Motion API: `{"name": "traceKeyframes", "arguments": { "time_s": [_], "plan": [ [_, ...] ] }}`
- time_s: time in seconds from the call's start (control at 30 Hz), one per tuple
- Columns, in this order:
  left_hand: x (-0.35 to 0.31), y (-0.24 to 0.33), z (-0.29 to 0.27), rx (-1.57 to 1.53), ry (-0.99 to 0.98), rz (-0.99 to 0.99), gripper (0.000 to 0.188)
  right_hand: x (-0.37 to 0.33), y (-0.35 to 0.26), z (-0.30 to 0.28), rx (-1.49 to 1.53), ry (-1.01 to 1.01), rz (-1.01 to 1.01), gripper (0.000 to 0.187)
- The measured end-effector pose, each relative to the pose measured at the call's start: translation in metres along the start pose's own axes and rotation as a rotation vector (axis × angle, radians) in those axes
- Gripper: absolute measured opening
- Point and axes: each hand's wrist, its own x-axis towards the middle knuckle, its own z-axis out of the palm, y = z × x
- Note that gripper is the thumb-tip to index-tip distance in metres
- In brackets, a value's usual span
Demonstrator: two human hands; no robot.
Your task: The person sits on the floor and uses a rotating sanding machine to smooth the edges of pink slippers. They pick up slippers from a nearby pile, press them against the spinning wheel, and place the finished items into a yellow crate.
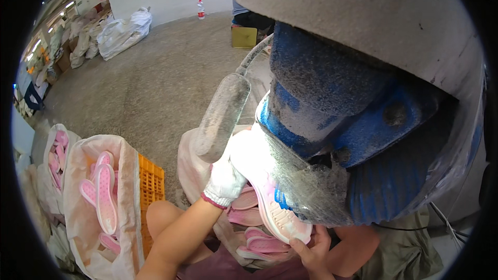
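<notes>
My left hand (pixel 226 177), in a white cotton glove, grips the upper end of a pink-and-white shoe sole (pixel 270 202) and holds it against the dusty blue grinding machine (pixel 332 114). My bare right hand (pixel 310 249) holds the lower end of the same sole from below. The sole runs slantwise under a clear, dust-coated guard (pixel 301 181) on the machine. A dusty rounded handle (pixel 222 116) sticks up just above my left hand. More pink soles (pixel 262 243) lie in my lap beneath the hands.
At left, a plastic-lined bag (pixel 83 212) holds several pink soles beside an orange crate (pixel 151 181). Another bag with soles (pixel 57 150) stands further left. White sacks (pixel 122 31), a yellow box (pixel 244 37) and a bottle (pixel 200 9) sit on the far concrete floor.
</notes>
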Motion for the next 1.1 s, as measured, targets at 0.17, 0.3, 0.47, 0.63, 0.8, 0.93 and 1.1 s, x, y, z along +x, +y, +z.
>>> {"name": "traceKeyframes", "arguments": {
  "time_s": [0.17,0.3,0.47,0.63,0.8,0.93,1.1],
  "plan": [
    [0.02,0.027,0.025,-0.096,0.026,-0.056,0.044,0.019,0.01,-0.003,0.151,0.041,0.018,0.054],
    [0.01,0.008,0.035,-0.181,0.077,-0.113,0.039,-0.001,0.022,-0.006,0.085,0.157,-0.012,0.058],
    [-0.013,-0.01,-0.001,0.101,-0.007,-0.134,0.035,-0.027,0.047,-0.004,-0.299,0.292,-0.029,0.067],
    [-0.004,0.031,-0.064,0.363,0.165,-0.273,0.042,0.019,0.06,-0.046,-0.505,0.137,-0.053,0.049],
    [0.008,0.088,-0.153,-0.396,0.755,0.196,0.043,0.094,0.122,-0.079,-1.041,0.177,0.16,0.037],
    [-0.005,0.09,-0.08,-0.43,0.613,0.198,0.044,0.077,0.228,-0.06,-1.535,0.114,0.337,0.032],
    [-0.011,0.05,-0.044,-0.257,0.338,-0.26,0.04,0.034,0.303,-0.084,-1.694,0.004,0.357,0.026]
  ]
}}
